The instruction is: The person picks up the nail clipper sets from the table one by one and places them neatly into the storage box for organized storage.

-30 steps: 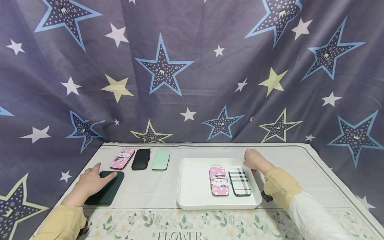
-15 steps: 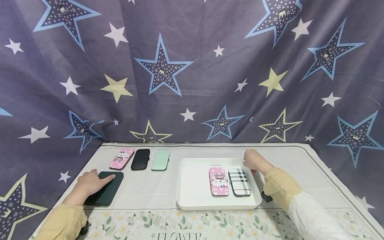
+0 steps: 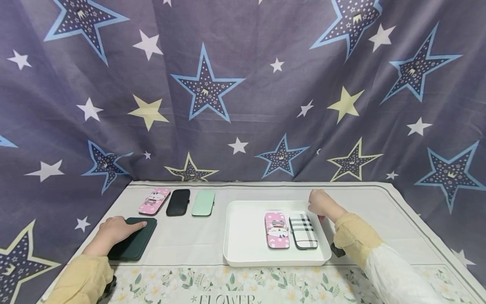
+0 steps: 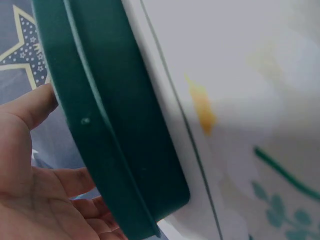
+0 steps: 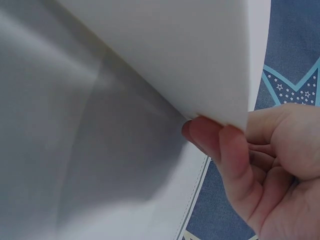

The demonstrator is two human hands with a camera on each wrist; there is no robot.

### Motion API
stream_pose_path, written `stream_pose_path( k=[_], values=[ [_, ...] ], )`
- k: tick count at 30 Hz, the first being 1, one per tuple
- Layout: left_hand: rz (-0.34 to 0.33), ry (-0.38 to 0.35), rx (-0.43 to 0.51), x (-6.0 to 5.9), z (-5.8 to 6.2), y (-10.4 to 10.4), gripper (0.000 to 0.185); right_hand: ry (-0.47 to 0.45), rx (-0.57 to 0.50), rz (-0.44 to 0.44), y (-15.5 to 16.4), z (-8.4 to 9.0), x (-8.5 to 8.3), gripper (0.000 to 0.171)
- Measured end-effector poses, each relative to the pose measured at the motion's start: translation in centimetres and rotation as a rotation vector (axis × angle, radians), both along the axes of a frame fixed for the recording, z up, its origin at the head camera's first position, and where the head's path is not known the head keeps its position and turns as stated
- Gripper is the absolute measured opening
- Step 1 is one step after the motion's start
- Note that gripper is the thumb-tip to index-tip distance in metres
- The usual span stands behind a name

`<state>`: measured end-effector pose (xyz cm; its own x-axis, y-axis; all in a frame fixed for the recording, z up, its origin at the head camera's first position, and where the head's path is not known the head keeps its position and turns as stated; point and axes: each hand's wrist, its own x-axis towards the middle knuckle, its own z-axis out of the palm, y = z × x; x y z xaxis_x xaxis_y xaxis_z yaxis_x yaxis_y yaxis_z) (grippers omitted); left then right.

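Observation:
My left hand [image 3: 112, 232] grips the left side of a dark green, flat, rounded-corner box [image 3: 134, 245], thumb laid across its top. In the left wrist view, a raised seam runs along the side of the green box [image 4: 115, 125], with fingers at its edge. My right hand [image 3: 325, 204] holds the far right corner of a shallow white tray [image 3: 243, 238]. In the right wrist view, curled fingertips [image 5: 234, 150] sit under the edge of that tray [image 5: 170, 45]. Inside it lie a pink cartoon-print case [image 3: 278, 240] and a white plaid case [image 3: 305, 236], side by side.
Behind the green box, a pink cartoon-print case [image 3: 153, 202], a black case [image 3: 178, 202] and a mint-green case [image 3: 203, 203] stand in a row. A floral tablecloth [image 3: 182, 278] covers the table. A star-patterned curtain [image 3: 243, 105] hangs behind.
My left hand's fingers have gone from raised and spread to lowered around the left side of the green box. The right hand, tray and cases look unmoved.

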<state>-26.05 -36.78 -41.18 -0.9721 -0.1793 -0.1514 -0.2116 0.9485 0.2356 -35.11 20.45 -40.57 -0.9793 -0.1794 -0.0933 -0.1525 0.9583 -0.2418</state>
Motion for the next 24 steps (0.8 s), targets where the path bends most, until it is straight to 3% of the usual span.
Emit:
stream_pose_path(
  k=[10, 17, 24],
  values=[
    [0.021, 0.033, 0.044, -0.49, -0.15, -0.55, 0.088, 0.000, -0.007, -0.012, -0.01, -0.02, 0.11, 0.022],
    [0.040, 0.057, 0.110, -0.47, 0.08, -0.27, 0.073, 0.003, -0.002, -0.009, 0.02, -0.12, 0.01, 0.025],
    [0.048, 0.073, 0.109, -0.35, 0.36, 0.11, 0.071, -0.009, -0.016, -0.026, 0.04, -0.16, -0.12, 0.026]
  ],
)
